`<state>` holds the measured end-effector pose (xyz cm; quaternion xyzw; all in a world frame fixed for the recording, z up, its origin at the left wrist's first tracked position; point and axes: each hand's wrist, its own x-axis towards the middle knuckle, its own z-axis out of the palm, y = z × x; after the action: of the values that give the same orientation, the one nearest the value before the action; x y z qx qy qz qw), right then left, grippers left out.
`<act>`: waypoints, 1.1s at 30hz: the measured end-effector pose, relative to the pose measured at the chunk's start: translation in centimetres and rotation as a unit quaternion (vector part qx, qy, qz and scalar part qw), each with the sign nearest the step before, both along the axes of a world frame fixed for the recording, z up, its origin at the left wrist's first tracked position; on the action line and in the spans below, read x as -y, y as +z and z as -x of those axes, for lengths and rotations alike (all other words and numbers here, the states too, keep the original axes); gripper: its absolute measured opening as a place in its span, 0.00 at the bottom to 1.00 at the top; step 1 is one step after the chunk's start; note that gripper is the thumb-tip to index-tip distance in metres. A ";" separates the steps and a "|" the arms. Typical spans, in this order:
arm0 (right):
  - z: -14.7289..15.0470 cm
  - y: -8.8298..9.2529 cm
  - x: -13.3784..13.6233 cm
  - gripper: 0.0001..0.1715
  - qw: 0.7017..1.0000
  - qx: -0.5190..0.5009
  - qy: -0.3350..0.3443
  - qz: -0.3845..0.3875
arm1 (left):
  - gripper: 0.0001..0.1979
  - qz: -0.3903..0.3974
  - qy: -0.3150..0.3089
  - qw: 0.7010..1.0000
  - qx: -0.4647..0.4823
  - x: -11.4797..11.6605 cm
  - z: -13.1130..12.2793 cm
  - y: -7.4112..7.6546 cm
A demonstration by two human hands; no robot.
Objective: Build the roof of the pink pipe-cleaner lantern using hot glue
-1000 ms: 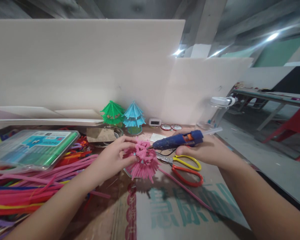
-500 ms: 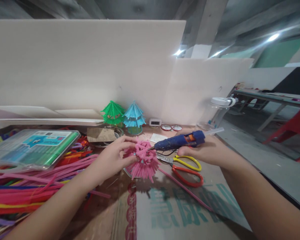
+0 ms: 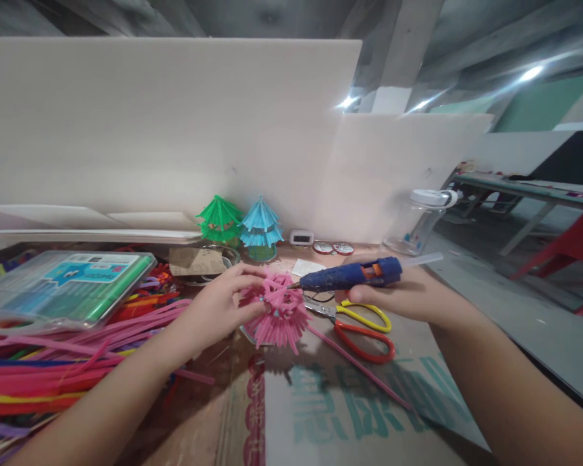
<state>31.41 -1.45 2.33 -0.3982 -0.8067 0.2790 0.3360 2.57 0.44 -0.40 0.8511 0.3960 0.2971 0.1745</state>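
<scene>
My left hand (image 3: 238,294) grips the left side of a pink pipe-cleaner tree (image 3: 284,317) with fringed tiers, its fingertips partly hidden behind the pink strands. In my right hand (image 3: 403,294) is a blue hot glue gun (image 3: 352,275), its nozzle pointing left at the upper part of the pink piece. A clear glue stick (image 3: 422,259) juts from its back end. Below the glue gun lie scissors (image 3: 364,333) with one yellow and one red handle. A loose pink pipe cleaner (image 3: 362,369) stretches to the lower right from the pink tree.
Green (image 3: 218,220) and blue (image 3: 261,226) pipe-cleaner trees stand at the back by a white panel. A plastic case (image 3: 63,288) and many coloured pipe cleaners (image 3: 43,382) fill the left. A small digital timer (image 3: 301,238) and a clear bottle (image 3: 412,223) stand behind.
My right hand and the glue gun have shifted slightly to the right, the nozzle drawing back a little toward the edge of the pink tree. My left hand has stayed put.
</scene>
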 end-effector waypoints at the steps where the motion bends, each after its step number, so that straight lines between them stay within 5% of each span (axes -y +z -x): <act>1: 0.1 0.1 0.0 0.23 1.000 -0.003 0.012 0.001 | 0.07 0.000 0.000 1.000 0.000 0.0 0.0 0.0; 11: 0.7 0.1 0.0 0.21 0.997 -0.013 -0.073 -0.029 | 0.07 -0.002 0.001 1.000 -0.002 -0.1 0.0 -0.2; 33: 0.7 -0.2 0.0 0.21 0.996 -0.010 -0.082 0.031 | 0.09 0.002 0.003 1.000 0.000 -0.1 0.0 -0.1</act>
<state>30.70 -1.41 2.11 -0.4705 -0.7589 0.2794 0.3530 2.56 0.52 -0.46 0.8494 0.3992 0.2973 0.1755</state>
